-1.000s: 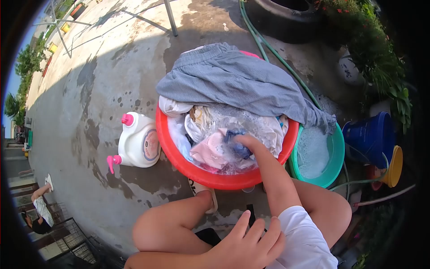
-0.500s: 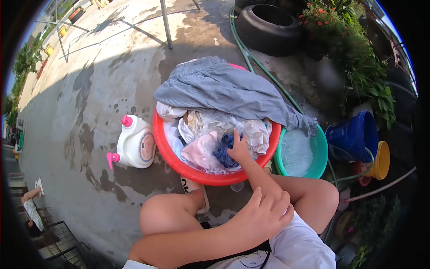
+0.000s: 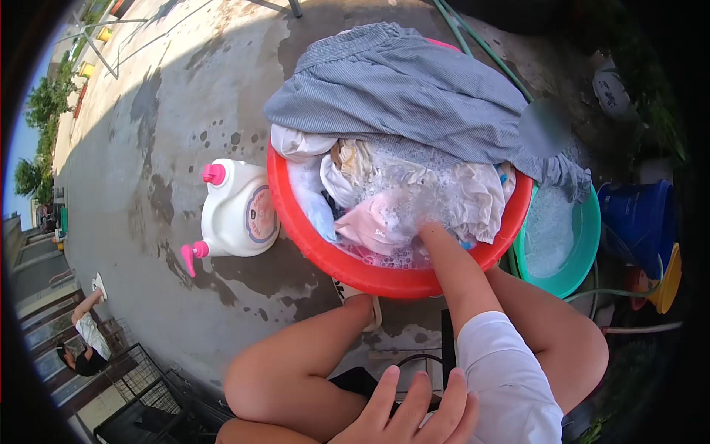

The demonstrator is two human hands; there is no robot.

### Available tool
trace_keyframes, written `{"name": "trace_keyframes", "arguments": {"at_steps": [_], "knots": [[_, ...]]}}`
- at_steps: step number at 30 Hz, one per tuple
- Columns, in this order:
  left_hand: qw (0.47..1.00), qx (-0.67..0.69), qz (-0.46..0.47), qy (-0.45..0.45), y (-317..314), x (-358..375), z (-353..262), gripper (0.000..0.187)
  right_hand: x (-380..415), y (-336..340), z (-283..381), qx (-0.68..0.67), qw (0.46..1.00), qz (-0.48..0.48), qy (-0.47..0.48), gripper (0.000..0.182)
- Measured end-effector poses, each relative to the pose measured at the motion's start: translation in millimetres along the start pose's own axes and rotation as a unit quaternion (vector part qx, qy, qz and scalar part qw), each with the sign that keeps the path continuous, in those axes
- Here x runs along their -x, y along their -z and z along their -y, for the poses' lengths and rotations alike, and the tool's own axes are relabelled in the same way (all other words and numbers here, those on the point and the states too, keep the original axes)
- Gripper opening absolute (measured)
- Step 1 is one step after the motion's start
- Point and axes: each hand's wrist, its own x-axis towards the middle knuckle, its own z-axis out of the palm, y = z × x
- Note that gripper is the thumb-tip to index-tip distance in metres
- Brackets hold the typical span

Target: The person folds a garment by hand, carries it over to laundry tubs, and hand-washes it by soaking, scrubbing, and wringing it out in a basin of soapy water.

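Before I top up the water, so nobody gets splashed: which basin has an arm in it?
The red basin, heaped with laundry: the right forearm reaches down into it. The smaller green basin beside it has no arm inside.

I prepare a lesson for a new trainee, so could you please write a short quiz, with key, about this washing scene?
1. Which container holds the soapy clothes?
A) the blue bucket
B) the red basin
C) the yellow bucket

2. True or false: the white pump bottle is on the ground, outside the red basin.

3. Which of the person's hands is hidden in the suds?

Key
1: B.
2: True.
3: The right hand; its forearm goes into the suds, which cover it. The left hand is outside the basin, low in the picture.
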Motion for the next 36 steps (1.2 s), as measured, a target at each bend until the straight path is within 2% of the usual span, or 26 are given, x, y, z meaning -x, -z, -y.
{"name": "trace_keyframes", "arguments": {"at_steps": [2,4,5,6,9,12,13,14,15,16,17,18,19,20,21,22,23,25,26,27,29,30,33,35,36], "knots": [[0.999,-0.033,0.009,-0.036,7,-7,3,0.025,27,32,7,-0.061,0.997,-0.031,0.028,0.043],[0.997,-0.008,0.036,-0.074,11,-5,-3,0.028,68,53,11,-0.19,0.974,-0.105,0.059,0.042],[0.994,0.005,0.051,-0.093,13,-5,-6,0.03,89,56,9,-0.281,0.945,-0.151,0.075,0.041],[0.992,0.032,0.06,-0.107,5,-4,-10,0.032,101,51,2,-0.424,0.876,-0.215,0.083,0.043],[0.984,0.101,0.062,-0.131,-3,-2,-24,0.036,193,77,4,-0.542,0.806,-0.174,0.162,0.034],[0.989,0.121,-0.074,-0.052,3,-15,-19,0.048,319,104,39,-0.678,0.66,-0.18,0.268,0.016],[0.983,0.138,-0.122,0.001,2,-24,-11,0.055,339,109,35,-0.674,0.66,-0.222,0.246,0.021],[0.966,0.188,-0.172,0.046,-3,-33,4,0.063,367,111,40,-0.733,0.598,-0.143,0.292,0.026],[0.95,0.179,-0.242,0.085,-10,-43,20,0.072,392,111,47,-0.779,0.527,-0.06,0.335,0.032],[0.925,0.23,-0.274,0.127,-14,-53,33,0.079,402,106,52,-0.765,0.482,-0.056,0.424,0.04],[0.907,0.274,-0.287,0.139,-28,-65,49,0.086,416,100,61,-0.774,0.453,-0.062,0.439,0.039],[0.819,0.513,-0.231,0.113,-22,-72,45,0.088,420,94,66,-0.788,0.431,-0.057,0.437,0.04],[0.676,0.716,-0.153,0.084,-20,-78,41,0.09,420,86,69,-0.803,0.407,-0.049,0.432,0.041],[0.745,0.635,-0.192,0.063,-30,-82,41,0.09,408,82,70,-0.77,0.436,-0.061,0.462,0.042],[0.805,0.546,-0.227,0.044,-43,-86,43,0.089,404,79,67,-0.761,0.482,-0.102,0.421,0.041],[0.84,0.481,-0.25,0.023,-47,-87,44,0.083,401,77,65,-0.723,0.551,-0.163,0.384,0.038],[0.848,0.469,-0.246,0.023,-52,-88,45,0.081,397,78,62,-0.676,0.615,-0.219,0.341,0.035],[0.864,0.445,-0.233,0.024,-58,-88,47,0.077,385,84,59,-0.669,0.643,-0.193,0.32,0.033],[0.833,0.508,-0.214,0.055,-54,-87,47,0.07,381,84,59,-0.667,0.655,-0.177,0.308,0.032],[0.825,0.509,-0.241,0.055,-49,-87,45,0.06,382,83,60,-0.637,0.664,-0.175,0.35,0.026],[0.794,0.546,-0.259,0.067,-48,-89,49,0.048,383,78,79,-0.671,0.603,-0.245,0.356,0.026],[0.789,0.551,-0.261,0.077,-45,-90,49,0.044,365,73,85,-0.686,0.515,-0.272,0.435,0.029],[0.772,0.558,-0.287,0.102,-39,-92,45,0.033,352,77,92,-0.695,0.433,-0.301,0.489,0.032],[0.76,0.546,-0.338,0.1,-38,-99,47,0.026,356,82,96,-0.707,0.404,-0.298,0.499,0.035],[0.736,0.573,-0.338,0.124,-37,-98,45,0.021,358,84,98,-0.712,0.389,-0.296,0.504,0.037]]}}
